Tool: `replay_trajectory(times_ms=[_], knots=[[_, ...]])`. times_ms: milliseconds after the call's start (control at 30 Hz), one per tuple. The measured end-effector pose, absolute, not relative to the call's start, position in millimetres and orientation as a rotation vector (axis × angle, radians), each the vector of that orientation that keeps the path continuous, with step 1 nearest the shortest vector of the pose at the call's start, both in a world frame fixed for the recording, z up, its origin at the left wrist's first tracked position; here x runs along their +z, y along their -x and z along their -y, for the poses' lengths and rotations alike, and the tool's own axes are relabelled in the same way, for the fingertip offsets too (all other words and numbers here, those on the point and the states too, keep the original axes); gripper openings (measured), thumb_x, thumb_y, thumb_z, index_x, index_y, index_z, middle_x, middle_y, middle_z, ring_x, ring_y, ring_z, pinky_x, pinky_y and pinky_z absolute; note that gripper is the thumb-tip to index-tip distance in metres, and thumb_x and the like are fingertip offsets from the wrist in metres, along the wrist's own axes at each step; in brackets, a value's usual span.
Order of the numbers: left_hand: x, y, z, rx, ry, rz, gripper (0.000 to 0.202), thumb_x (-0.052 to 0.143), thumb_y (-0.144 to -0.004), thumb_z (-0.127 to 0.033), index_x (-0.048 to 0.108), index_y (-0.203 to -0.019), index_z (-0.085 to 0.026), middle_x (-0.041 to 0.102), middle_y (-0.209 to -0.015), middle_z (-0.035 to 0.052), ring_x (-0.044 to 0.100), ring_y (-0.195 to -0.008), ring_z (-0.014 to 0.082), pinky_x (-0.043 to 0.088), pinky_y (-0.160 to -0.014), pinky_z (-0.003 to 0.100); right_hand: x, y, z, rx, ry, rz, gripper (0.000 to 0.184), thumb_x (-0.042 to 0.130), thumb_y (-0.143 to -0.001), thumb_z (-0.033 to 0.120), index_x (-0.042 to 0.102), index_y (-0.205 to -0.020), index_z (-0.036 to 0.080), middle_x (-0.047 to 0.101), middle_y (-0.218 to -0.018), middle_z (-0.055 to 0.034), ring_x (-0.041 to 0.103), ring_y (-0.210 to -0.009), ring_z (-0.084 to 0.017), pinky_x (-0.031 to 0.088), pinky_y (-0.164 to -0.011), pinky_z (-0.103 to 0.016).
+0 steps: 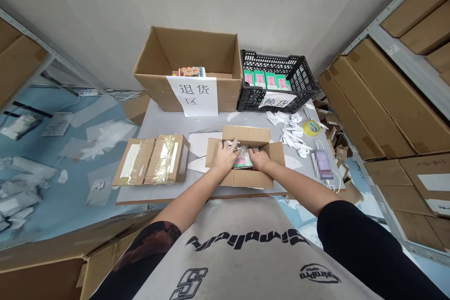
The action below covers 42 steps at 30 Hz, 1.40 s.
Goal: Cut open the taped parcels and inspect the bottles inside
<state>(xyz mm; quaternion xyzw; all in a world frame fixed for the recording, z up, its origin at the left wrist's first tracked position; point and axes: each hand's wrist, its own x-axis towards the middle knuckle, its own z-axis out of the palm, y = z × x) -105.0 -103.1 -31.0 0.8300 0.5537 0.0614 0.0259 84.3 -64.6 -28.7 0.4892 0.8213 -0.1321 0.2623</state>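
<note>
A small open cardboard box [246,179] stands in front of me on the table with its flaps folded outward. Inside lies a bubble-wrapped package [243,157], green and pink under the clear wrap. My left hand [226,155] reaches over the box's left side, fingers apart, touching the wrap. At the package's right edge, my right hand [259,158] has its fingers curled against it; the fingertips are partly hidden.
Two taped cartons [167,159] sit at left. Behind stand a large labelled carton [154,86] and a black crate [302,79] holding several green-and-pink boxes [270,80]. Paper scraps [293,133], yellow tape [311,127] and a blurred phone-like object [323,164] lie at right.
</note>
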Motion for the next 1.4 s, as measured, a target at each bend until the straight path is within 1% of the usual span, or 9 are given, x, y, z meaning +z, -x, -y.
replay_trajectory(times_ms=[233, 467, 733, 867, 1000, 1100, 1200, 1300, 1400], knots=[[-30, 104, 103, 0.195, -2.592, -1.701, 0.040, 0.040, -0.094, -0.018, 0.063, -0.125, -0.028, 0.042, -0.149, 0.0082, 0.045, -0.114, 0.0317, 0.034, -0.092, 0.048, 6, -107, 68, -0.200, -1.264, -2.475, 0.076, 0.073, -0.062, 0.030, 0.044, -0.130, 0.012, 0.057, -0.120, -0.0184, 0.045, -0.110, -0.036, 0.031, -0.095, -0.047], [-31, 105, 103, 0.211, -2.569, -1.680, 0.042, 0.040, -0.092, -0.013, 0.063, -0.124, -0.029, 0.050, -0.140, 0.0090, 0.045, -0.111, 0.0313, 0.034, -0.090, 0.049, 23, -138, 66, -0.450, -1.287, -2.704, 0.077, 0.072, -0.059, 0.039, 0.048, -0.128, 0.016, 0.058, -0.122, -0.0134, 0.037, -0.116, -0.034, 0.026, -0.102, -0.046], [-33, 102, 99, 0.199, -2.584, -1.626, 0.033, 0.042, -0.092, -0.015, 0.069, -0.109, -0.024, 0.055, -0.128, 0.0115, 0.046, -0.106, 0.0295, 0.034, -0.089, 0.047, 49, -161, 71, -0.639, -1.390, -2.791, 0.067, 0.074, -0.052, 0.030, 0.051, -0.114, 0.018, 0.055, -0.117, -0.0119, 0.037, -0.124, -0.036, 0.033, -0.100, -0.045], [-33, 102, 97, 0.167, -2.633, -1.623, 0.034, 0.042, -0.091, -0.014, 0.069, -0.110, -0.023, 0.053, -0.132, 0.0116, 0.046, -0.106, 0.0294, 0.035, -0.088, 0.046, 84, -170, 77, -0.671, -1.393, -2.826, 0.066, 0.071, -0.057, 0.029, 0.049, -0.118, 0.018, 0.054, -0.116, -0.0105, 0.051, -0.108, -0.030, 0.041, -0.091, -0.038], [-29, 99, 97, 0.156, -2.611, -1.612, 0.035, 0.045, -0.089, -0.014, 0.065, -0.117, -0.023, 0.054, -0.133, 0.0117, 0.047, -0.109, 0.0291, 0.037, -0.090, 0.046, 136, -175, 82, -0.480, -1.387, -2.869, 0.065, 0.072, -0.063, 0.037, 0.047, -0.120, 0.018, 0.054, -0.111, -0.0107, 0.053, -0.102, -0.029, 0.043, -0.081, -0.036], [-21, 100, 96, 0.228, -2.533, -1.568, 0.050, 0.058, -0.082, -0.018, 0.055, -0.131, -0.025, 0.051, -0.137, 0.0116, 0.044, -0.119, 0.0306, 0.035, -0.099, 0.047, 167, -170, 83, -0.326, -1.376, -2.907, 0.066, 0.073, -0.064, 0.042, 0.047, -0.118, 0.017, 0.053, -0.109, -0.0117, 0.053, -0.097, -0.030, 0.044, -0.076, -0.036], [-12, 107, 97, 0.328, -2.419, -1.447, 0.077, 0.071, -0.073, -0.034, 0.041, -0.142, -0.019, 0.044, -0.144, 0.0155, 0.033, -0.135, 0.0354, 0.029, -0.109, 0.051, 178, -156, 80, -0.264, -1.318, -2.958, 0.067, 0.073, -0.064, 0.042, 0.045, -0.120, 0.018, 0.051, -0.110, -0.0120, 0.052, -0.098, -0.030, 0.044, -0.076, -0.037], [0, 120, 101, 0.439, -2.281, -1.386, 0.097, 0.072, -0.072, -0.050, 0.026, -0.150, -0.016, 0.038, -0.150, 0.0173, 0.024, -0.143, 0.0368, 0.025, -0.113, 0.053, 173, -141, 78, -0.206, -1.247, -2.970, 0.067, 0.074, -0.064, 0.039, 0.045, -0.121, 0.018, 0.050, -0.113, -0.0131, 0.048, -0.102, -0.032, 0.044, -0.079, -0.039], [17, 129, 103, 0.599, -2.190, -1.491, 0.101, 0.071, -0.074, -0.052, 0.015, -0.153, -0.022, 0.027, -0.156, 0.0156, 0.025, -0.144, 0.0353, 0.030, -0.113, 0.051, 162, -129, 81, -0.116, -1.185, -2.990, 0.064, 0.072, -0.067, 0.036, 0.046, -0.122, 0.016, 0.049, -0.116, -0.0156, 0.046, -0.105, -0.034, 0.046, -0.079, -0.040]])
